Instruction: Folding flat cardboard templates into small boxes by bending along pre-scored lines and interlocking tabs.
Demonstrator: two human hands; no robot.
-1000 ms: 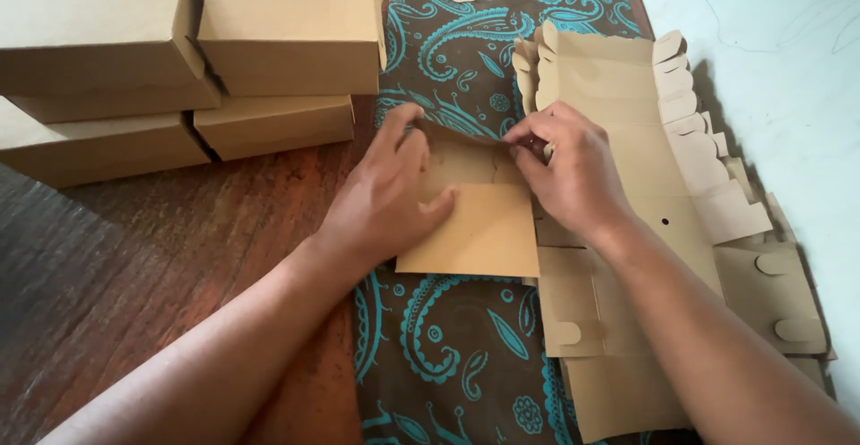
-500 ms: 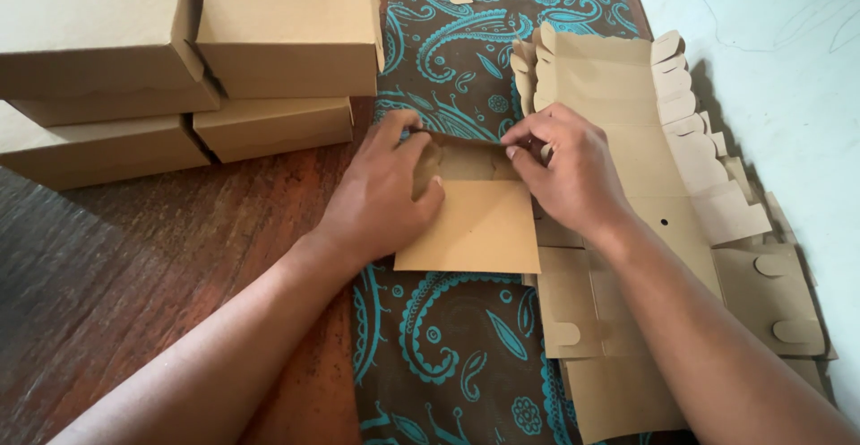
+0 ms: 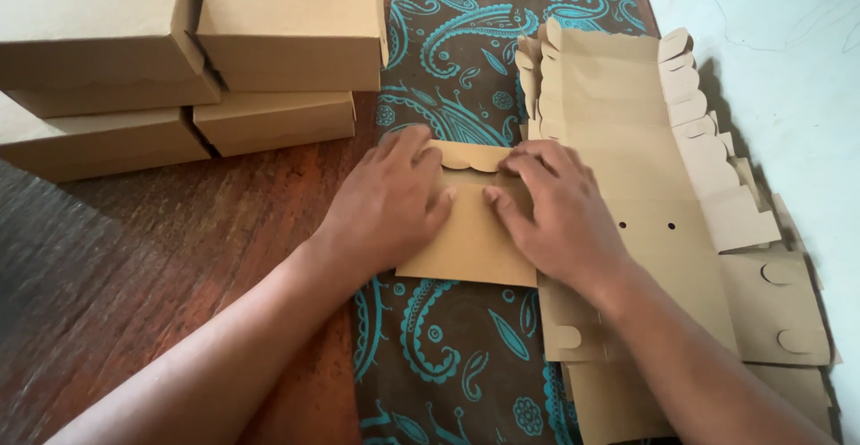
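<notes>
Folding a flat cardboard blank (image 3: 470, 239) on the patterned cloth (image 3: 448, 355).
Left hand (image 3: 390, 207) and right hand (image 3: 560, 216) press flat on it, fingers spread; likely creasing, which wants firm even pressure. Finished boxes (image 3: 287, 42) sit behind.

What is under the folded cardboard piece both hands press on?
Brown cloth with teal paisley lies under the folded cardboard piece; left hand and right hand cover its middle.
</notes>
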